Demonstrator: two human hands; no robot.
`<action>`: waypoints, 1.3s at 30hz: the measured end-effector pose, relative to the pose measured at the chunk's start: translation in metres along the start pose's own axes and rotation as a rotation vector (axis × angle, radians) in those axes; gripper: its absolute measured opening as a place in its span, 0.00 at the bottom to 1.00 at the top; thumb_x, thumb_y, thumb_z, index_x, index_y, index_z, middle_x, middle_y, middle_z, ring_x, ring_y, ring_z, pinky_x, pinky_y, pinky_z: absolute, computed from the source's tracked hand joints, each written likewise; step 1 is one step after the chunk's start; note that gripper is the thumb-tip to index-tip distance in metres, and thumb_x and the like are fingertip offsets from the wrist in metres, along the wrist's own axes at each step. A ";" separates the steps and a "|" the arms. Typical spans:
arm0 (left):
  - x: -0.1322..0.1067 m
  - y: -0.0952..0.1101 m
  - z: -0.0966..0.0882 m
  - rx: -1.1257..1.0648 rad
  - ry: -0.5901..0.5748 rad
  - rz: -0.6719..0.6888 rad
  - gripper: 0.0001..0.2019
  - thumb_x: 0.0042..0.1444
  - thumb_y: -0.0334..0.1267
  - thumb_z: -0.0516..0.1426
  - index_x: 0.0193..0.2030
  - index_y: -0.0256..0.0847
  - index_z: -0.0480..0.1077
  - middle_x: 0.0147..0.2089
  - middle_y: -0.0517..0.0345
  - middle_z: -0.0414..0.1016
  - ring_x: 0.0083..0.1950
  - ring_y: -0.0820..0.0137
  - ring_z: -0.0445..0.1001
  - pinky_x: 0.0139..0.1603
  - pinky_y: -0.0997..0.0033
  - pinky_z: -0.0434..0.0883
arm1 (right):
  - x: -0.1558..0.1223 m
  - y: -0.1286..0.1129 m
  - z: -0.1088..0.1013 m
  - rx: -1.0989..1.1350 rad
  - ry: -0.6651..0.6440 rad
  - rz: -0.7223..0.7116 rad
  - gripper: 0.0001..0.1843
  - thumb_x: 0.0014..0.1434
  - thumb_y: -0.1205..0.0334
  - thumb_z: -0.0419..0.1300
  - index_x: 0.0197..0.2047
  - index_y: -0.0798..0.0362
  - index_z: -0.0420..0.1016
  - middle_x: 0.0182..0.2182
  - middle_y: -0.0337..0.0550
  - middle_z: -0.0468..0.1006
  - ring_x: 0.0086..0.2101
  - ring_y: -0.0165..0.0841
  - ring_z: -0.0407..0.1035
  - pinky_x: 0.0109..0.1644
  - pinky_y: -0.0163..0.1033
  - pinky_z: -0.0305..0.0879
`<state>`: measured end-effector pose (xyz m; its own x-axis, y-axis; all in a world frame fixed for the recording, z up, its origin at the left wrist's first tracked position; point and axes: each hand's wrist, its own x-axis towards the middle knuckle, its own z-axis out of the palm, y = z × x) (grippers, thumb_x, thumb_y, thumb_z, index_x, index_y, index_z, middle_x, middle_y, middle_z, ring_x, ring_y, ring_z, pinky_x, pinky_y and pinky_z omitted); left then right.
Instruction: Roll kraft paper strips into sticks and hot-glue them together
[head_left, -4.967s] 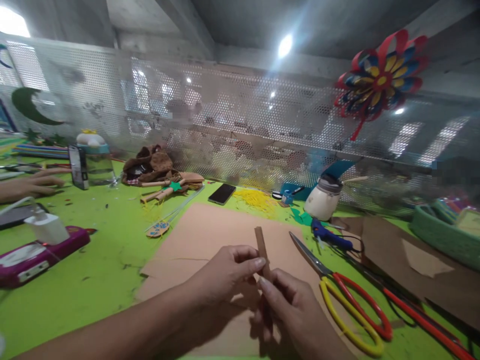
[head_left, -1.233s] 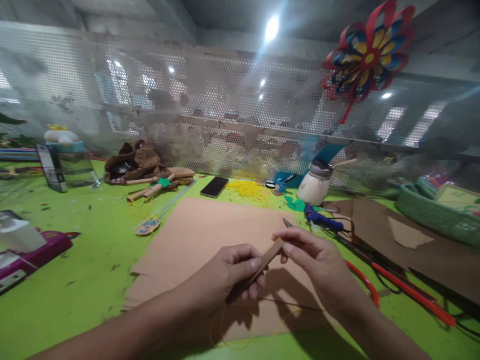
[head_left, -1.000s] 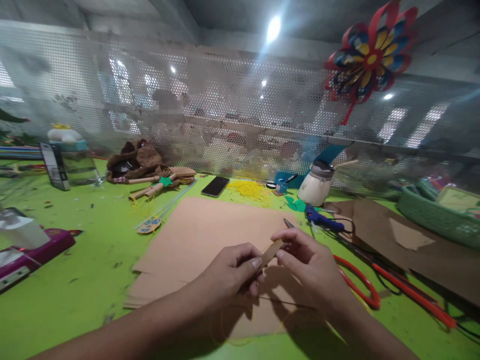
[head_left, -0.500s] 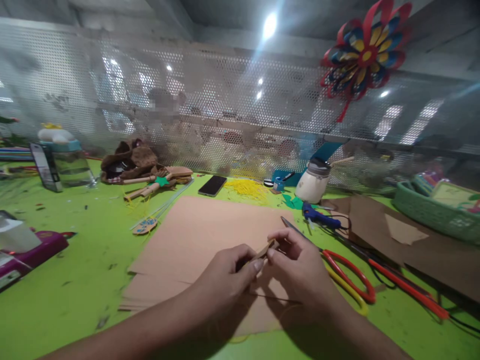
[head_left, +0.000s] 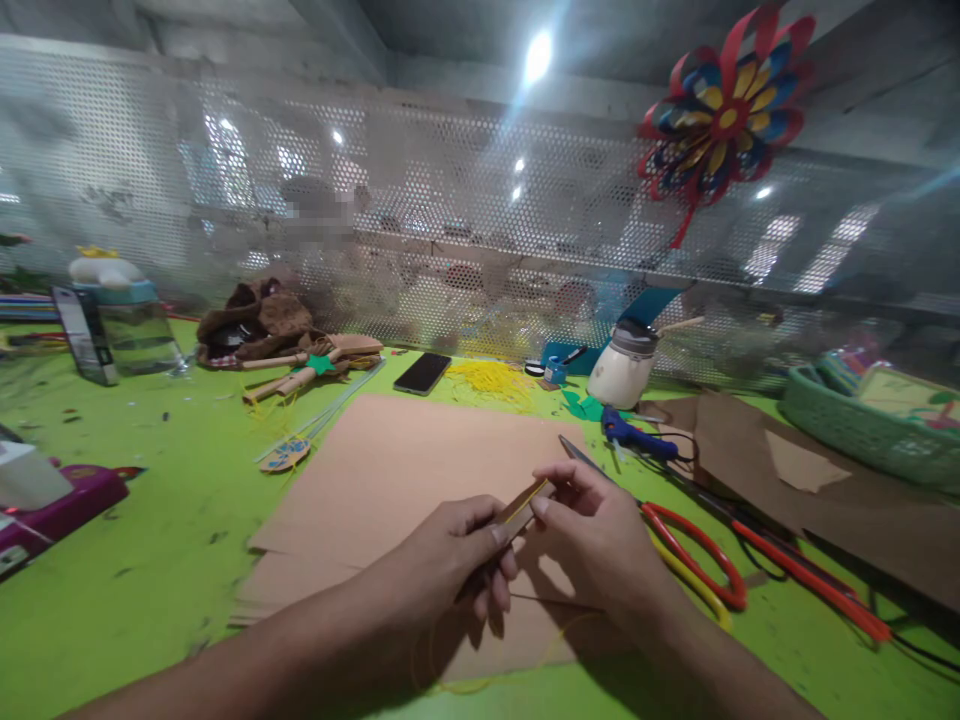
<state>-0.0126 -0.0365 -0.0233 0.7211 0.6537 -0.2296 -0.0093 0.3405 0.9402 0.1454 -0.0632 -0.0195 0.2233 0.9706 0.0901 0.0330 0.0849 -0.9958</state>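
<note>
My left hand [head_left: 454, 550] grips a narrow folded strip of brown paper or card [head_left: 523, 508], with the thumb on top and the other fingers curled below. At the strip's far end, my right hand [head_left: 589, 520] pinches it between thumb and fingers. A thin yellow line runs along the strip and looks like string. Below my hands a loose yellow string [head_left: 465, 688] loops over the table's near side. Both hands are above stacked brown paper sheets [head_left: 420, 450]. Close to my right wrist lie scissors with red and yellow handles [head_left: 697, 524].
A blue glue gun [head_left: 637, 437] and a long red-handled tool [head_left: 810, 580] lie to the right, near brown cardboard [head_left: 735, 450] and a green basket [head_left: 862, 430]. Farther back are a phone [head_left: 422, 373], yellow shreds [head_left: 491, 380], a white jar [head_left: 621, 375] and a stick figure [head_left: 300, 375].
My left hand has shifted slightly left and its lower fingers have come into view. More of the strip and its yellow line now shows between the hands. My right hand keeps its pinch.
</note>
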 end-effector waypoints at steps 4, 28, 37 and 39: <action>-0.003 -0.001 0.001 -0.041 0.042 -0.015 0.14 0.57 0.49 0.52 0.34 0.38 0.63 0.23 0.61 0.66 0.18 0.79 0.59 0.18 0.77 0.57 | 0.001 0.004 -0.001 0.013 -0.008 -0.005 0.14 0.47 0.62 0.63 0.39 0.56 0.70 0.25 0.38 0.73 0.27 0.31 0.67 0.31 0.35 0.62; 0.002 -0.006 -0.005 -0.036 0.061 0.000 0.14 0.54 0.48 0.56 0.34 0.37 0.65 0.22 0.60 0.66 0.18 0.78 0.61 0.19 0.78 0.58 | 0.006 -0.006 0.001 0.031 -0.017 -0.077 0.17 0.46 0.51 0.66 0.31 0.58 0.76 0.19 0.38 0.72 0.21 0.29 0.65 0.26 0.34 0.62; 0.018 -0.014 -0.023 -0.051 -0.119 -0.047 0.18 0.50 0.51 0.58 0.34 0.35 0.64 0.22 0.54 0.70 0.19 0.69 0.70 0.19 0.70 0.67 | 0.009 -0.009 0.002 0.034 -0.003 -0.108 0.15 0.45 0.52 0.66 0.30 0.57 0.76 0.19 0.37 0.71 0.21 0.29 0.64 0.26 0.34 0.61; 0.020 -0.016 -0.025 -0.051 -0.118 -0.029 0.19 0.50 0.52 0.58 0.33 0.35 0.64 0.22 0.53 0.71 0.19 0.69 0.70 0.18 0.71 0.66 | 0.010 -0.007 0.002 0.036 -0.010 -0.117 0.15 0.47 0.54 0.66 0.30 0.58 0.75 0.20 0.36 0.71 0.21 0.28 0.64 0.26 0.34 0.61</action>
<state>-0.0157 -0.0121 -0.0488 0.7978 0.5602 -0.2228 -0.0202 0.3943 0.9188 0.1459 -0.0536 -0.0114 0.2104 0.9558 0.2054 0.0228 0.2053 -0.9784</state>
